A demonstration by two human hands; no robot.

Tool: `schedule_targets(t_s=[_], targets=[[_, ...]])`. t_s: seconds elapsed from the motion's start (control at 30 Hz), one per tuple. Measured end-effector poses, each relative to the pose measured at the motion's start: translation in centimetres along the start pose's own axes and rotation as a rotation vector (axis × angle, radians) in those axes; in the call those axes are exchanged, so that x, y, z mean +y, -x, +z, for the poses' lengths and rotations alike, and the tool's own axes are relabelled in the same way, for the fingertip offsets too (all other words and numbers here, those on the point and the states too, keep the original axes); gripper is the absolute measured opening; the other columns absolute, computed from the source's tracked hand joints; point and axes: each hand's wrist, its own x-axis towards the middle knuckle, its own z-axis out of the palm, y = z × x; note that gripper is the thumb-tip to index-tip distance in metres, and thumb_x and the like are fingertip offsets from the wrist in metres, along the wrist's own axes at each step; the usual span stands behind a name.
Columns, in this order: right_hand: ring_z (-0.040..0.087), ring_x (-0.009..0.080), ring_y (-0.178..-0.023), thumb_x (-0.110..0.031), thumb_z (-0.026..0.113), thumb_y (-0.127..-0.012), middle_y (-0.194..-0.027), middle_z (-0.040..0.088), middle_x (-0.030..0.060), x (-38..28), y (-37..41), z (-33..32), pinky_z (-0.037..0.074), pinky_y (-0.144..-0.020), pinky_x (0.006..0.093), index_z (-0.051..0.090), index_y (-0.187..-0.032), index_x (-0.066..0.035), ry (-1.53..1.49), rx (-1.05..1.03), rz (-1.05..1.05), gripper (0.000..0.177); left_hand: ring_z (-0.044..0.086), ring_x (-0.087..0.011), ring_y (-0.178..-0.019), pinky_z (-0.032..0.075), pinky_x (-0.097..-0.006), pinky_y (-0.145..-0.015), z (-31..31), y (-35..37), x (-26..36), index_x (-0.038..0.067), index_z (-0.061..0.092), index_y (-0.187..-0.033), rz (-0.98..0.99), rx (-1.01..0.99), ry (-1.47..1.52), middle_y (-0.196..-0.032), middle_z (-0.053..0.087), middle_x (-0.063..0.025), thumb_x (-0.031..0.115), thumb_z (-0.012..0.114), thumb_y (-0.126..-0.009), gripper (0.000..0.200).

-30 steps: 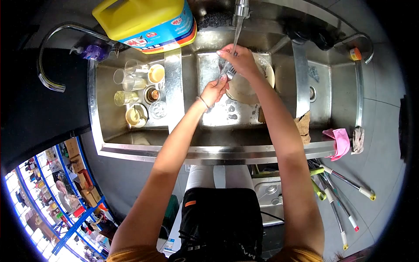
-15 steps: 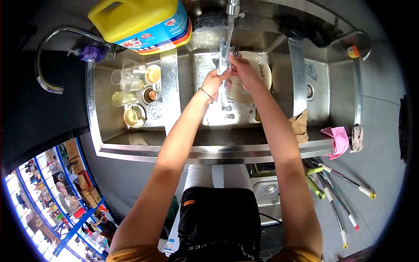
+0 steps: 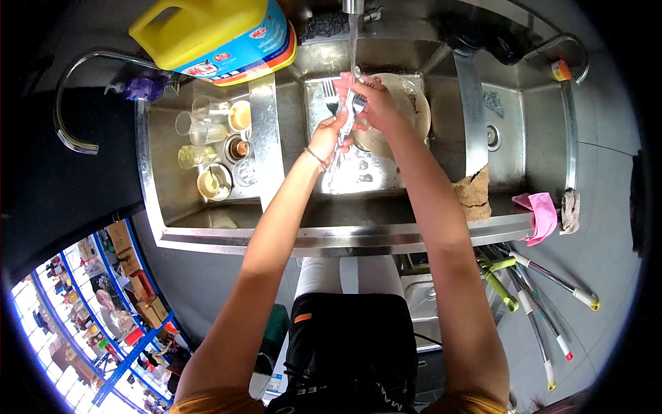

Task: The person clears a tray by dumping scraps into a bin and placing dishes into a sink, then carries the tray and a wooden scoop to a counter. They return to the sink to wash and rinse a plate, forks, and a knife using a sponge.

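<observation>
My left hand (image 3: 328, 138) is closed around the handles of several pieces of cutlery over the middle basin (image 3: 317, 179). One fork (image 3: 329, 88) points up and away from it, tines clear of my fingers. My right hand (image 3: 379, 105) wraps the upper part of the bunch, where a second fork (image 3: 358, 103) shows between the hands. Water (image 3: 354, 48) runs from the tap (image 3: 353, 6) onto the right fingers and the cutlery. Behind the right hand lies a large pale plate (image 3: 412, 93) with dark food bits, partly hidden by the hand and forearm.
Glasses (image 3: 196, 156) and cups stand in the left basin. A big yellow jug (image 3: 200, 31) rests at its back edge. Brown cardboard (image 3: 473, 196) and a pink cloth (image 3: 541, 217) hang by the right front rim. Long-handled tools (image 3: 534, 317) lie at lower right.
The forks have spread apart and tilted, one now separate at the left. My right hand has shifted its grip under the water. The view has moved slightly.
</observation>
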Motion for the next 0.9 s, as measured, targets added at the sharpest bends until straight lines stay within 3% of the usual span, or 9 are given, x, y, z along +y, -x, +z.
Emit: schedule_targets(t_s=[0.1, 0.23, 0.4, 0.5, 0.53, 0.57, 0.7, 0.8, 0.9], targets=[[0.063, 0.0147, -0.091, -0.035, 0.053, -0.094, -0.103, 0.067, 0.0055, -2.1, 1.8, 2.1, 0.053, -0.072, 0.0283, 0.061, -0.115, -0.008, -0.124, 0.041, 0.028, 0.036, 0.044, -0.0063, -0.054, 0.032, -0.0183, -0.041, 0.8, -0.2, 0.0, 0.005, 0.061, -0.108, 0.081, 0.109, -0.071, -0.088, 0.064, -0.0035, 0.034, 0.047, -0.098, 0.034], [0.062, 0.0141, -0.089, -0.034, 0.062, -0.088, -0.105, 0.066, 0.0050, -0.4, 1.0, 0.4, 0.052, -0.068, 0.0342, 0.061, -0.113, -0.007, 0.408, 0.049, 0.068, 0.037, 0.054, -0.0086, -0.057, 0.035, -0.0182, -0.041, 0.9, -0.4, 0.1, 0.006, 0.063, -0.100, 0.152, 0.238, -0.166, -0.088, 0.067, -0.0013, 0.032, 0.052, -0.096, 0.028], [0.061, 0.0126, -0.076, -0.042, 0.057, -0.090, -0.098, 0.066, 0.0037, -0.7, 0.9, 2.2, 0.049, -0.056, 0.0284, 0.062, -0.110, -0.008, 0.447, 0.289, 0.090, 0.040, 0.059, -0.0110, -0.059, 0.043, -0.0230, -0.048, 0.3, -1.4, -0.4, 0.007, 0.063, -0.096, 0.142, 0.214, -0.120, -0.083, 0.067, -0.0041, 0.035, 0.052, -0.096, 0.030], [0.060, 0.0110, -0.076, -0.043, 0.053, -0.092, -0.100, 0.066, 0.0049, -2.4, 1.7, 4.9, 0.048, -0.053, 0.0261, 0.060, -0.112, -0.007, 0.331, 0.172, 0.045, 0.041, 0.044, -0.0096, -0.044, 0.031, -0.0241, -0.041, -0.5, -2.6, -0.6, 0.007, 0.059, -0.079, 0.307, 0.146, -0.244, -0.062, 0.055, 0.0004, 0.044, 0.046, -0.097, 0.043], [0.059, 0.0099, -0.076, -0.041, 0.055, -0.092, -0.101, 0.066, 0.0093, -1.1, 0.5, 4.5, 0.047, -0.054, 0.0232, 0.059, -0.114, -0.004, 0.368, 0.157, -0.163, 0.043, 0.037, -0.0082, -0.044, 0.028, -0.0230, -0.041, 0.2, -2.1, 0.4, 0.009, 0.053, -0.076, 0.184, 0.156, -0.171, -0.059, 0.047, 0.0024, 0.045, 0.041, -0.098, 0.043], [0.058, 0.0095, -0.076, -0.041, 0.057, -0.091, -0.101, 0.066, 0.0102, -1.8, 0.4, 4.7, 0.047, -0.054, 0.0228, 0.059, -0.114, -0.003, 0.415, 0.082, -0.111, 0.044, 0.030, -0.0068, -0.043, 0.024, -0.0219, -0.041, 0.7, -1.7, 1.3, 0.011, 0.047, -0.072, 0.061, 0.164, -0.095, -0.055, 0.038, 0.0045, 0.045, 0.036, -0.099, 0.044], [0.059, 0.0109, -0.077, -0.041, 0.066, -0.085, -0.098, 0.067, 0.0125, -4.4, 0.9, 4.3, 0.048, -0.058, 0.0251, 0.061, -0.111, -0.001, 0.412, -0.113, 0.011, 0.048, 0.029, -0.0030, -0.043, 0.025, -0.0174, -0.038, -1.1, -3.5, 1.7, 0.014, 0.044, -0.075, -0.169, -0.580, 0.482, -0.057, 0.035, 0.0053, 0.048, 0.035, -0.098, 0.043], [0.065, 0.0171, -0.083, -0.041, 0.061, -0.089, -0.099, 0.068, 0.0106, -5.3, 0.5, 2.9, 0.052, -0.066, 0.0290, 0.065, -0.104, -0.002, 0.571, 0.045, 0.109, 0.042, 0.035, -0.0048, -0.047, 0.030, -0.0180, -0.042, 1.1, -3.2, 2.8, 0.011, 0.050, -0.081, -0.148, -0.332, 0.230, -0.066, 0.044, 0.0031, 0.047, 0.038, -0.098, 0.041], [0.067, 0.0189, -0.075, -0.037, 0.055, -0.093, -0.093, 0.069, 0.0113, -5.0, 0.3, 2.7, 0.053, -0.064, 0.0299, 0.065, -0.105, 0.000, 0.393, 0.088, -0.074, 0.040, 0.042, -0.0073, -0.053, 0.037, -0.0205, -0.048, 2.3, -3.4, 2.0, 0.008, 0.054, -0.089, 0.077, -0.121, 0.007, -0.077, 0.052, 0.0003, 0.041, 0.043, -0.098, 0.036]])
